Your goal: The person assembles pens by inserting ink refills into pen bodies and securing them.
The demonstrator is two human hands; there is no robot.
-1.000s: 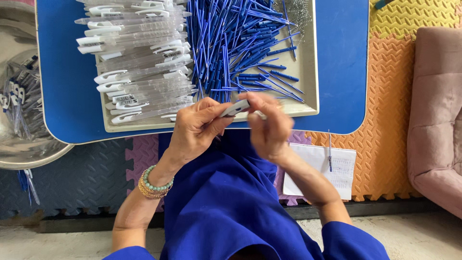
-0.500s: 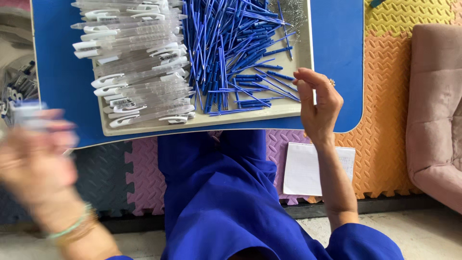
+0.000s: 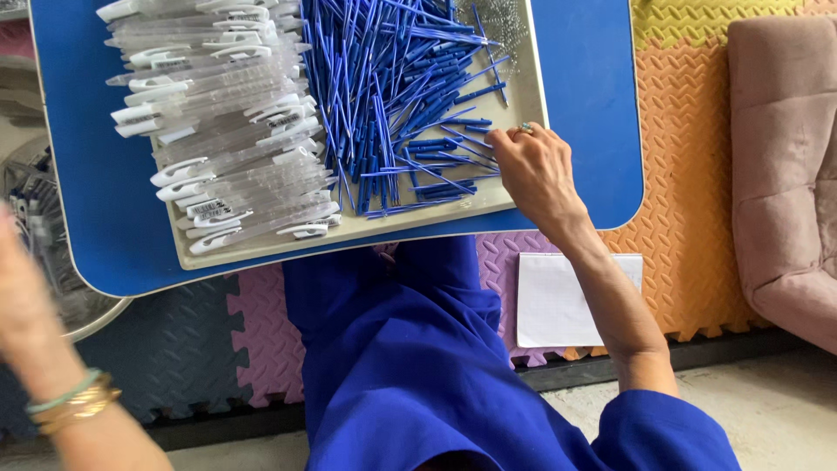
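Foam puzzle mats cover the floor under a blue worktop, its far edge cut off. Left hand is a blur at the near left by a bowl, grip impossible to tell. Right hand curls, fingertips touching blue pen refills in the beige tray, clear pen barrels alongside.

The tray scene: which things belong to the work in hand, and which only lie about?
In use: right hand, blue pen refills, clear pen barrels, tray, blue table.
Lying about: white paper, pink cushion, foam mats.
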